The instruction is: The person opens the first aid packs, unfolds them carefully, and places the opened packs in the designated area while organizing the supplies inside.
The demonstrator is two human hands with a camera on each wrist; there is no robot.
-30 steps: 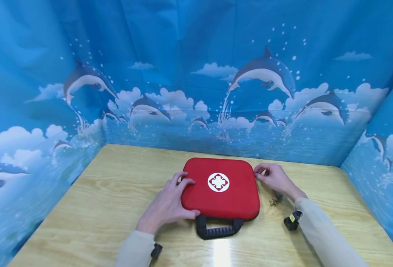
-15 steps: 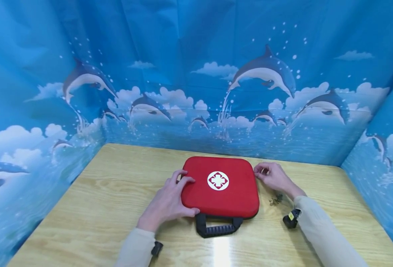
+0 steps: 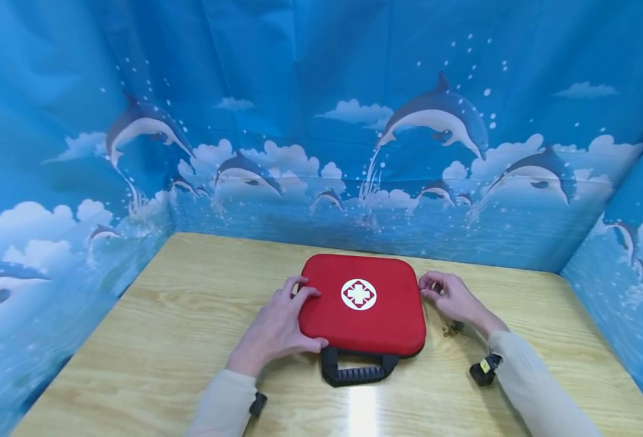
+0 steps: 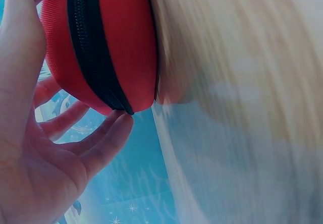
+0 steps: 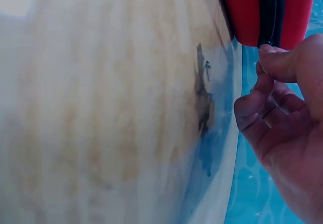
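A red first-aid kit (image 3: 384,318) with a white cross emblem lies flat on the table, its black carry handle (image 3: 358,375) facing me. My left hand (image 3: 278,328) holds the kit's left side, thumb at the front corner and fingers over the top and rear left. In the left wrist view, fingertips touch the side beside the black zipper (image 4: 88,42), which looks closed along this stretch. At the far right corner, my right hand (image 3: 452,297) pinches between thumb and forefinger at the end of the zipper band (image 5: 270,12). The fingertips mostly hide the zipper pull there.
The wooden table (image 3: 179,321) has a dark worn mark (image 3: 452,328) right of the kit. A blue dolphin-print curtain (image 3: 299,121) rises behind the table and along both sides. Black wrist cameras sit on both sleeves (image 3: 529,376).
My right hand has shifted slightly toward me along the kit's right side, still pinching. The left hand keeps its hold, and the kit lies almost where it was.
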